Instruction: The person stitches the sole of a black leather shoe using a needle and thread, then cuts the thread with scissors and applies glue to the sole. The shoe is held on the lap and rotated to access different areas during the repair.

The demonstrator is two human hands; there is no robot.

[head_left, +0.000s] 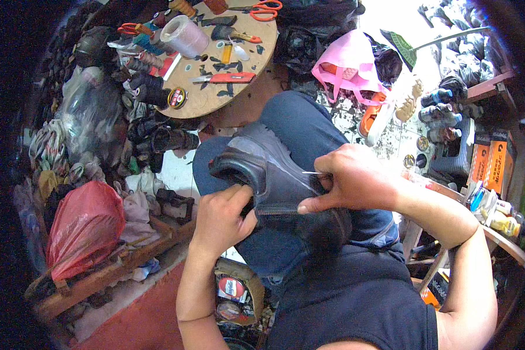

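A black shoe [289, 178] with a greyish side and sole rests across my lap, its opening turned toward the left. My left hand [221, 219] grips it at the opening, with curled fingers reaching inside, so the fingertips are hidden. On the other side, my right hand [359, 175] is closed in a pinch against the shoe. A thin, pale, needle-like piece [312, 172] sticks out from between its fingers; whether it is a needle or stiff thread is unclear. The right thumb lies near a stitched edge of the shoe.
Ahead stands a round wooden table [245, 52] with a thread spool [184, 36], a red-handled knife [230, 77], scissors [266, 10] and scraps. A pink bag [347, 67] and an orange shoe [372, 116] lie front right. A red plastic bag [87, 224] sits left; bottles [440, 116] stand right.
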